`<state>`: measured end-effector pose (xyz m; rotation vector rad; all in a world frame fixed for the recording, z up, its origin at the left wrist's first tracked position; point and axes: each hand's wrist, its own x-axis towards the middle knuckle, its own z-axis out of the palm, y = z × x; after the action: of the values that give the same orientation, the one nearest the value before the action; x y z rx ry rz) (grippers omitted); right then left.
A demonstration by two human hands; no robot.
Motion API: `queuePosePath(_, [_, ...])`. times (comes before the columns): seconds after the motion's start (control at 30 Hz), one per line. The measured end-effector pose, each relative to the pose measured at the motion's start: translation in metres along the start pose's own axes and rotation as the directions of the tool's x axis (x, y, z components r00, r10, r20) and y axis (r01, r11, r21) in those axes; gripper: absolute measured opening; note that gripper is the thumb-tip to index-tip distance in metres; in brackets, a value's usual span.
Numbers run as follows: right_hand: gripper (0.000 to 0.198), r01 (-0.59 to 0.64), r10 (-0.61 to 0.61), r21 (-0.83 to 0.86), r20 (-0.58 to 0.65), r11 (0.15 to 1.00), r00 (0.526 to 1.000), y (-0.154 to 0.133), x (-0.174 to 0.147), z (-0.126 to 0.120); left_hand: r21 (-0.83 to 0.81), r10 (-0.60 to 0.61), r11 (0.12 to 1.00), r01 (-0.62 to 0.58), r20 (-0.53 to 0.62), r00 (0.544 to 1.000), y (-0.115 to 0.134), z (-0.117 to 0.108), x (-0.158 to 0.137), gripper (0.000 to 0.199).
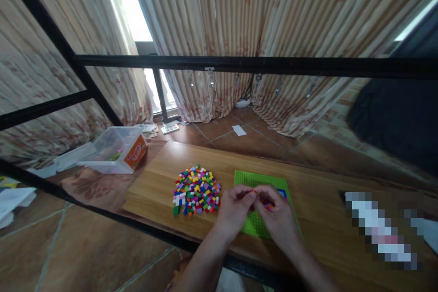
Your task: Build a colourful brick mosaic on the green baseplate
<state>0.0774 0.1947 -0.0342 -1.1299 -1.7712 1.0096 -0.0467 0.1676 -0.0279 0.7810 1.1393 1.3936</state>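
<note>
Both hands meet over a green studded baseplate on the wooden table, fingertips pinched together. Between the fingertips of my left hand and my right hand shows a tiny orange piece, which looks like a toy brick. Purple and orange bits peek out under my right fingers; their form is partly hidden. Blue bricks sit on the baseplate just beyond my right hand. To the left of my left hand lies a heap of small multicoloured toy bricks.
A clear plastic bin with an orange label stands past the table's left end. Black metal bars cross in front of the curtains. A blurred-out object lies on the right of the wooden table. Papers lie on the tiled floor.
</note>
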Motion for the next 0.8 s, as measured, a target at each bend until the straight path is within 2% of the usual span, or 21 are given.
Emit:
queuePosePath(0.1, [0.022,-0.050,0.049,0.004,0.047,0.999,0.998,0.012,0.004,-0.021,0.055,-0.027,0.998,0.023,0.073,0.997,-0.006,0.009,0.013,0.017])
queuePosePath(0.2, [0.024,-0.028,0.028,0.004,0.060,1.000,0.998,0.019,0.014,-0.037,0.181,0.011,0.983,-0.039,0.150,0.989,-0.006,0.012,0.030,0.016])
queuePosePath(0.33, [0.024,-0.002,0.002,0.010,0.002,1.000,1.000,0.024,0.030,-0.043,0.414,0.045,0.901,-0.134,0.219,0.975,-0.002,0.016,0.049,0.023])
queuePosePath(0.43, [0.021,-0.010,0.010,-0.009,-0.012,1.000,1.000,0.026,0.041,-0.043,0.459,0.071,0.871,-0.174,0.233,0.970,-0.004,0.019,0.057,0.026])
queuePosePath(0.6, [0.024,-0.057,0.057,0.012,-0.065,0.998,0.996,0.035,0.050,-0.045,0.495,0.161,0.843,-0.210,0.140,0.977,-0.011,0.014,0.063,0.026])
queuePosePath(0.7, [0.028,-0.122,0.122,0.008,-0.114,0.992,0.986,0.045,0.048,-0.049,0.623,0.162,0.767,-0.156,0.047,0.986,-0.012,0.004,0.062,0.025])
queuePosePath(0.8, [0.030,-0.163,0.159,-0.043,-0.086,0.986,0.984,0.052,0.045,-0.050,0.720,0.136,0.687,-0.099,0.007,0.991,-0.011,0.000,0.060,0.026])
